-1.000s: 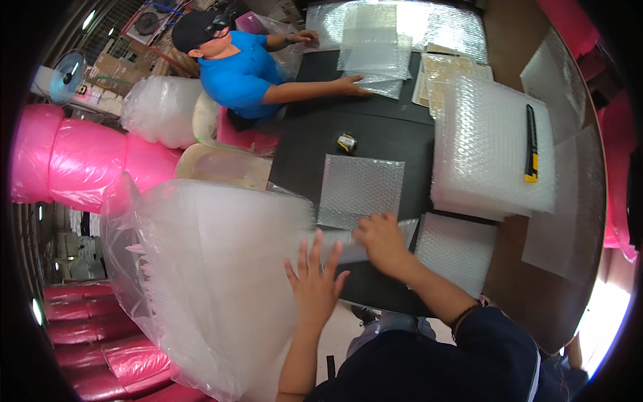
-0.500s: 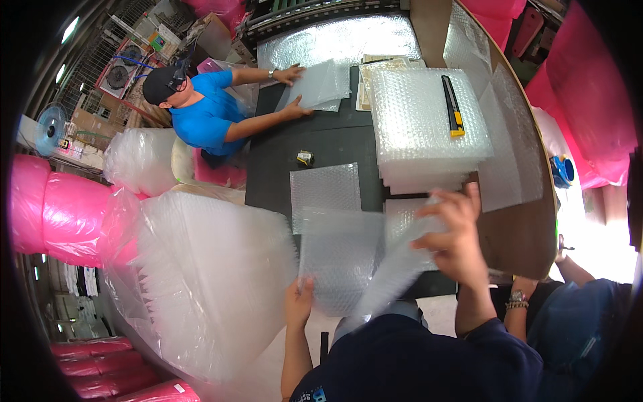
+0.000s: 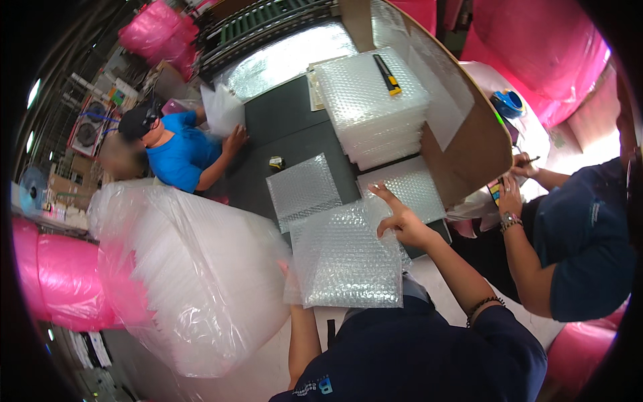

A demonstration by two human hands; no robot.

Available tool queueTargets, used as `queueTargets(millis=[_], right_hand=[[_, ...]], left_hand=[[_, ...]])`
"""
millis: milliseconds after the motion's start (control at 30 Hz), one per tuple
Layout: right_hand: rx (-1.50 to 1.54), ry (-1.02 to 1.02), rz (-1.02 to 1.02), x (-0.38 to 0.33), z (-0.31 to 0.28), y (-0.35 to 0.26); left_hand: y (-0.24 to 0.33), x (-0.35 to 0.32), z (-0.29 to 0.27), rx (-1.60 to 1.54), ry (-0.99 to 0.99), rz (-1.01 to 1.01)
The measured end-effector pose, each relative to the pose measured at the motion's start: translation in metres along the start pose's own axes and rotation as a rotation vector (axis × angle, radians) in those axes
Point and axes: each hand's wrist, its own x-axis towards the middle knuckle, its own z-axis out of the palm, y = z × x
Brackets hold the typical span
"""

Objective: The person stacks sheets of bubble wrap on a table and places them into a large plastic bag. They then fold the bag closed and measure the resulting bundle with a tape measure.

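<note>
Low in front of me is a clear bubble-wrap sheet point(image 3: 348, 268), with another layer showing at its left edge. My left hand point(image 3: 285, 271) grips it at the left side, most of its fingers hidden behind the plastic. At the sheet's upper right edge is my right hand point(image 3: 407, 226), its fingers spread apart and touching or close to the plastic. A flat bubble-wrap piece point(image 3: 305, 186) lies on the dark table point(image 3: 268, 134) just beyond. Another bubble-wrap piece point(image 3: 408, 191) rests beyond my right hand.
A tall bubble-wrap stack point(image 3: 368, 100) stands at the back right, with a yellow-black box cutter point(image 3: 388, 75) on top. A small tape measure point(image 3: 276, 162) sits on the table. Left is a big plastic-wrapped bundle point(image 3: 201, 268). Co-workers are at the far left and right.
My right hand has come down and its loose sheet now lies flat over the one in my left hand. The view has turned. The co-worker in blue has lifted sheets off the table.
</note>
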Motion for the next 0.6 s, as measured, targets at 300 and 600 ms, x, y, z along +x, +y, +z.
queueTargets(millis=[300, 600], right_hand=[[1.119, 0.447, 0.546, -0.088, 0.012, 0.059], [0.481, 0.129, 0.458, -0.126, 0.068, 0.076]], left_hand=[[-0.024, -0.006, -0.011, 0.653, 0.142, -0.202], [-0.037, 0.005, -0.027, 1.665, 0.017, 0.065]])
